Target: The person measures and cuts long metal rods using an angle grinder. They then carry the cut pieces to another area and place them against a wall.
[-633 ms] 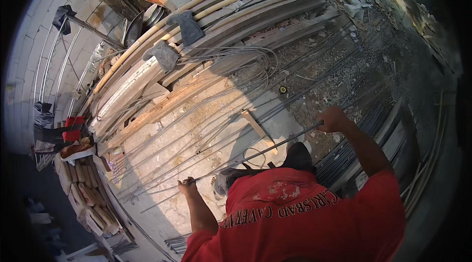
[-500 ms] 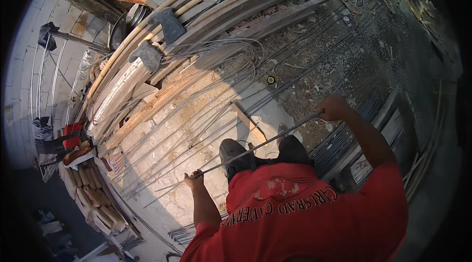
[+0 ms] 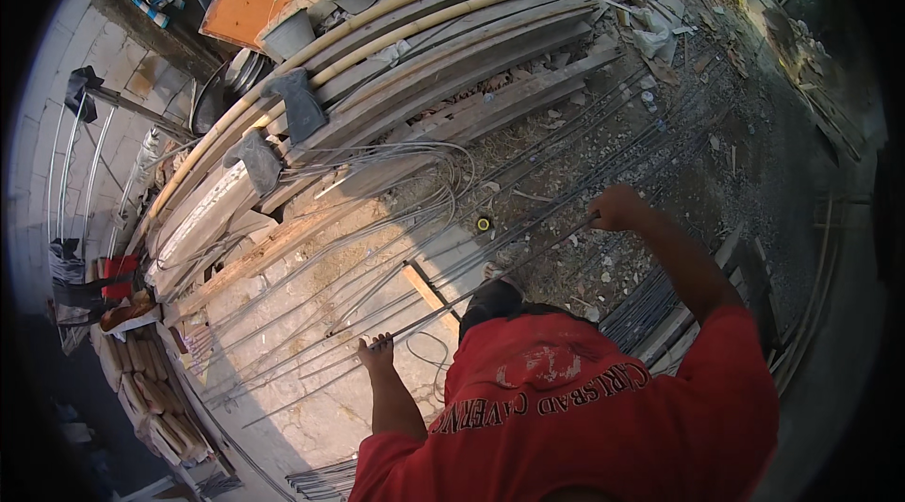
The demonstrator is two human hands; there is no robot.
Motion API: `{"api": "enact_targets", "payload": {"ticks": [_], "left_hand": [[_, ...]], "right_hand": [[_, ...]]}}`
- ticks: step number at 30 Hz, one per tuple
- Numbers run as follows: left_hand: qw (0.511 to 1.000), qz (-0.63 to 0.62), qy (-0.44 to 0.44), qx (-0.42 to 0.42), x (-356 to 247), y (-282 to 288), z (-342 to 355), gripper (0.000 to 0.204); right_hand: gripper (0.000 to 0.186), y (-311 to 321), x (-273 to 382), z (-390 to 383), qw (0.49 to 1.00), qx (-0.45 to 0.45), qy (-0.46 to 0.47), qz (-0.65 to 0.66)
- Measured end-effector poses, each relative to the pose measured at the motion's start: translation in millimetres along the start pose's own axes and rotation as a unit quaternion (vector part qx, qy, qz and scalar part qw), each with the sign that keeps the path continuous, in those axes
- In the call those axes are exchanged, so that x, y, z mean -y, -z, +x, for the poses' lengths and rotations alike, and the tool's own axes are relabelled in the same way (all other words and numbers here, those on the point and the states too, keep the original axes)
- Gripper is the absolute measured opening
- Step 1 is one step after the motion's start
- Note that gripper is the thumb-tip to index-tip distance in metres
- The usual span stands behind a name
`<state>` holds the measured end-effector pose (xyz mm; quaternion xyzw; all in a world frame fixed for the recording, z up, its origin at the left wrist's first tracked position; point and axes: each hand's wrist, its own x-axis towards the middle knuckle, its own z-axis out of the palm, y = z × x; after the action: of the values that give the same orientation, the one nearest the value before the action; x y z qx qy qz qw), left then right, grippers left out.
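Note:
A long thin steel rod [image 3: 424, 322] runs slantwise in front of my body, gripped at two places. My left hand [image 3: 377, 351] is closed around its nearer left part, above the pale concrete floor. Farther off to the right, my right hand [image 3: 617, 209] is closed on the rod's other part, with the arm stretched out. Beneath and beyond the rod, several similar steel rods [image 3: 311, 314] lie lengthwise on the ground. A short wooden piece [image 3: 429, 288] lies across them, partly behind the held rod. A round yellow-and-black tape measure [image 3: 484, 224] rests beyond it.
Stacked timber beams [image 3: 424, 78] and bamboo poles [image 3: 452, 19] fill the far left, with grey rubber boots [image 3: 297, 106] on top. Grey buckets [image 3: 287, 33] stand behind. A bundle of dark rods [image 3: 646, 315] lies at right. Rubble [image 3: 698, 153] covers the far ground.
My body has leaned and shifted, so the scene sits lower and to the left. Both hands keep hold of the rod, which now appears closer to the rods on the ground.

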<state>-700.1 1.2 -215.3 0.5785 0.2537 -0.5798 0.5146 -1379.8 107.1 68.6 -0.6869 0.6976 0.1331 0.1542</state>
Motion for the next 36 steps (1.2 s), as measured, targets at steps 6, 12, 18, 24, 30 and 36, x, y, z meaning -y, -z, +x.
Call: {"api": "enact_targets", "payload": {"ticks": [6,12,18,24,30,36], "left_hand": [[1.000,0.006,-0.002,0.012,75,-59,15,0.041],[0.997,0.011,-0.010,0.081,147,-142,-3,0.032],[0.992,0.056,-0.103,0.044,214,-259,-23,0.016],[0.960,0.126,-0.195,0.158,337,-455,-25,0.012],[0.908,0.180,-0.178,0.334,512,-673,51,0.008],[0.826,0.380,-0.148,0.390,724,-865,167,0.015]], "right_hand": [[0.045,23,-85,55,0.997,0.068,-0.044,0.018],[0.045,31,-189,103,0.994,0.066,-0.047,0.072],[0.035,17,-299,198,0.967,0.167,-0.112,0.156],[0.033,-80,-484,295,0.958,0.100,-0.082,0.255],[0.036,-226,-645,385,0.921,0.084,-0.225,0.306],[0.040,-457,-723,415,0.887,0.129,-0.354,0.265]]}}
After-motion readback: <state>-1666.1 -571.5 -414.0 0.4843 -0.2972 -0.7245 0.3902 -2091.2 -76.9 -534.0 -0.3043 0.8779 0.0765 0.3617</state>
